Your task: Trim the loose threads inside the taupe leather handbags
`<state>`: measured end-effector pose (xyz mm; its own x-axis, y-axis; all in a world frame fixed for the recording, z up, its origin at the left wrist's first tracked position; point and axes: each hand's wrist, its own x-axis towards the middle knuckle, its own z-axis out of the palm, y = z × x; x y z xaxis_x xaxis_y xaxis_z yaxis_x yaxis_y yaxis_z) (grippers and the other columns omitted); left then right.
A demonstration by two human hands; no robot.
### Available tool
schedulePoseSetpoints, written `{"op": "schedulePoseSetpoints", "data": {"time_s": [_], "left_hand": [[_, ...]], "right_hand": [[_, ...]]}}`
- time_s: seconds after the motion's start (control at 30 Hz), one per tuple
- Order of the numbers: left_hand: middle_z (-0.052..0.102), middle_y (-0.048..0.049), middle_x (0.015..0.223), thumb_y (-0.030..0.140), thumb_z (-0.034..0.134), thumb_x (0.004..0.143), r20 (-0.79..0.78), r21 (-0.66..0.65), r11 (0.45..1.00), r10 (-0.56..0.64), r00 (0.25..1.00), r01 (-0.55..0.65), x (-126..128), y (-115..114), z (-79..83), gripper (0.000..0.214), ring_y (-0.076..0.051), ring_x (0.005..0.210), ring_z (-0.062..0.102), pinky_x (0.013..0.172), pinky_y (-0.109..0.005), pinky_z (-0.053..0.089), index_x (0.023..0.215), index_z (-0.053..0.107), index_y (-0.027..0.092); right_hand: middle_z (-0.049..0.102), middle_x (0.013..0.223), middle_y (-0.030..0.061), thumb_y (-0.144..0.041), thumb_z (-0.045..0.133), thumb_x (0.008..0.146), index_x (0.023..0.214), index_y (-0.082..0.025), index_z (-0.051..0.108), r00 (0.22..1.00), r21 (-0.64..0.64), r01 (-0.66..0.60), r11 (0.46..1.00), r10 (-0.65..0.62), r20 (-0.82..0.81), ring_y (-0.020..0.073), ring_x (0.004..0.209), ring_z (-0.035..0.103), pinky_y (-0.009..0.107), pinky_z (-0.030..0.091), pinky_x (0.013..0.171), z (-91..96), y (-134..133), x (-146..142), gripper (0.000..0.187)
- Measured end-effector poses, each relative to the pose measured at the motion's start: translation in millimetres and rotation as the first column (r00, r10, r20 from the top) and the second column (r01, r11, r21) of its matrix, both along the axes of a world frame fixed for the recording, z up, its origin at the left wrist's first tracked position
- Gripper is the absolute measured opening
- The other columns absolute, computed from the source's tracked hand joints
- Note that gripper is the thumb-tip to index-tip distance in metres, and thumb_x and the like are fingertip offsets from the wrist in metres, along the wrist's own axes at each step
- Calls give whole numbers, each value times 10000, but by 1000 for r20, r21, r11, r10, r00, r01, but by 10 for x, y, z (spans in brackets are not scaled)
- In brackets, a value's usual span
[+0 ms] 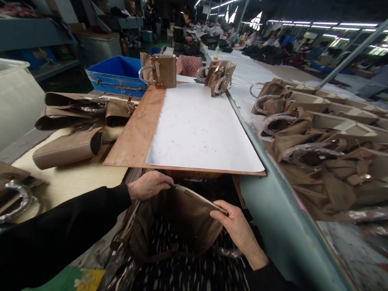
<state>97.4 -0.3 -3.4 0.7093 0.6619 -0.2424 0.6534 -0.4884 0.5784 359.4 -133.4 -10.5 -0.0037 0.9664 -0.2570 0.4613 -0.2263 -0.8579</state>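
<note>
A brown leather handbag [176, 225] rests on my lap, just below the edge of the worktable. My left hand [150, 184] is closed on the bag's upper left rim. My right hand [236, 226] grips the rim at its right end, fingers curled over the edge. Both sleeves are black. The bag's mouth faces up between the two hands. Beyond them lies a wooden board [137, 131] with a white sheet [202, 128] on it.
Two finished tan bags [158, 70] [220, 77] stand at the board's far end. Flat bag parts [76, 126] lie to the left, a blue bin [117, 75] behind them. A row of brown bags [317, 138] fills the conveyor at right. Other workers sit far back.
</note>
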Motion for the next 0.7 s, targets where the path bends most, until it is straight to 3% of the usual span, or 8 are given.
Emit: {"op": "schedulePoseSetpoints", "data": {"time_s": [0.07, 0.17, 0.23, 0.3, 0.4, 0.57, 0.7], "left_hand": [[628, 0, 781, 274, 415, 844, -59, 48, 999, 7, 998, -4, 11, -24, -11, 232, -155, 769, 564, 731, -230, 403, 926, 627, 225], [611, -56, 971, 193, 394, 838, -79, 267, 964, -2, 997, 23, 43, -89, 26, 270, -197, 929, 539, 825, -295, 403, 1040, 573, 195], [515, -91, 1184, 104, 390, 805, -33, 432, 894, -117, 993, 120, 81, -151, 106, 377, -218, 1096, 448, 929, -341, 357, 1161, 488, 178], [439, -99, 1267, 46, 388, 772, -16, 510, 822, -286, 958, 253, 139, -220, 215, 449, -215, 1166, 379, 982, -352, 320, 1201, 441, 168], [522, -91, 1121, 76, 414, 781, -29, 467, 789, -439, 898, 400, 260, -314, 341, 339, -197, 1058, 453, 938, -321, 369, 1103, 490, 151], [597, -66, 886, 201, 508, 792, -73, 363, 845, -395, 916, 394, 463, -379, 263, 148, -193, 844, 545, 796, -314, 437, 924, 544, 147], [623, -43, 794, 236, 544, 780, -135, 316, 851, -398, 908, 420, 559, -368, 143, 78, -202, 777, 576, 698, -300, 436, 784, 583, 168]], "right_hand": [[629, 790, 4, -342, 556, 730, 913, -173, 629, 998, 31, 38, 999, -40, 55, 158, 731, 537, 242, 394, 683, -6, -19, -17, 260], [630, 761, 7, -353, 562, 730, 922, -179, 620, 991, 67, 68, 995, -75, 113, 158, 707, 540, 243, 399, 677, -6, -46, -69, 265], [606, 694, -8, -359, 548, 743, 849, -181, 617, 990, 61, 51, 997, -59, 126, 144, 659, 521, 232, 392, 636, 1, -61, -113, 219], [581, 654, -21, -354, 536, 752, 792, -183, 604, 992, 53, 33, 998, -39, 122, 132, 632, 501, 220, 381, 604, 11, -71, -151, 188], [573, 649, -27, -344, 530, 755, 784, -185, 596, 992, 64, 29, 998, -37, 119, 127, 625, 488, 211, 373, 587, 24, -73, -184, 174], [572, 651, -29, -336, 524, 757, 776, -189, 593, 994, 59, 27, 998, -33, 102, 127, 625, 495, 207, 375, 577, 58, -65, -203, 163], [577, 659, -34, -317, 547, 736, 778, -195, 588, 993, 52, 36, 998, -42, 111, 128, 634, 512, 206, 382, 593, 61, -80, -228, 135]]}}
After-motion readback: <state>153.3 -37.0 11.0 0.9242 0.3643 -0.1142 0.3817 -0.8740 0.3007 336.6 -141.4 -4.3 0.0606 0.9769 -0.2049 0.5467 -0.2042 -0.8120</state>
